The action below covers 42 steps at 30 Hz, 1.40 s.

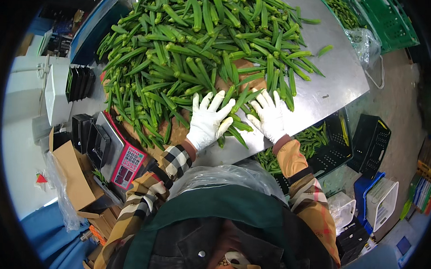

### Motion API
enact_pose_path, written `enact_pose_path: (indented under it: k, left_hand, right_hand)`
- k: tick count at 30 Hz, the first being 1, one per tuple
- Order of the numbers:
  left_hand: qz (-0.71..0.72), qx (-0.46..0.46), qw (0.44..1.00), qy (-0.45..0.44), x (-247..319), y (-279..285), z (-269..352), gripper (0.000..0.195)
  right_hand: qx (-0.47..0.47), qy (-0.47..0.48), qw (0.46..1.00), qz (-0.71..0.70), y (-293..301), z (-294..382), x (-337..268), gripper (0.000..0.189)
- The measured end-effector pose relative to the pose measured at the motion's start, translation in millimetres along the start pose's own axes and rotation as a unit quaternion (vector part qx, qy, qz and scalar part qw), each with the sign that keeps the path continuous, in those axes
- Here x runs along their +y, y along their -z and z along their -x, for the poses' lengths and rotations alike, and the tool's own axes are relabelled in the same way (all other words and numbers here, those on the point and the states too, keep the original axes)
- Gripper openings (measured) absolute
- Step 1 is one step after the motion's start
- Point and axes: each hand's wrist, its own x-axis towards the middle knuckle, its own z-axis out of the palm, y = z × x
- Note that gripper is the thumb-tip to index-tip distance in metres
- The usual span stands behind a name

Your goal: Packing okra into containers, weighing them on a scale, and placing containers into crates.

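A large heap of green okra pods [190,51] covers much of the metal table [331,78]. My left hand [209,122], in a white glove, lies at the heap's near edge with its fingers spread. Several loose pods [240,125] lie between its thumb and my right hand. My right hand [267,116], gloved the same way, rests over the near edge of the pile with its fingers apart, touching pods. Neither hand is closed around a pod. Brown sheet material [244,75] shows through gaps in the heap.
To the left stand a red-framed digital scale [129,163] with black trays [98,146] and an open cardboard box [71,175]. Below the table's right edge is a black crate [330,149] holding okra. A green crate [386,23] stands at the upper right.
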Motion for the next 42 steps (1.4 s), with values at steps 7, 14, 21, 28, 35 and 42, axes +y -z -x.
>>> enact_pose_path:
  k: [7, 14, 21, 28, 35, 42]
  left_hand:
    - [0.019, -0.01, 1.0, 0.004, -8.5, 0.6, 64.3, 0.066]
    - [0.022, -0.04, 0.999, 0.007, -21.3, -9.2, 129.9, 0.069]
    - [0.062, -0.065, 0.996, 0.012, -36.0, -14.4, 189.1, 0.061]
    - [0.18, 0.078, 0.979, 0.062, -60.5, -18.2, 228.5, 0.039]
    - [0.43, 0.2, 0.839, 0.265, -79.0, -17.0, 231.6, 0.019]
    - [0.456, 0.208, 0.833, 0.234, -67.2, -7.2, 228.6, 0.018]
  right_hand:
    - [0.063, -0.064, 0.996, 0.008, 6.1, 8.7, -23.9, 0.049]
    - [0.204, -0.149, 0.966, -0.056, -18.3, 51.0, -69.2, 0.047]
    - [0.121, -0.127, 0.967, -0.183, -44.7, 92.6, -154.6, 0.047]
    - [0.124, -0.144, 0.974, -0.126, -58.2, 98.8, -169.3, 0.049]
    - [0.158, -0.175, 0.961, -0.145, -49.7, 108.4, -189.4, 0.039]
    - [0.092, -0.218, 0.964, -0.12, -73.6, 94.4, -200.8, 0.041]
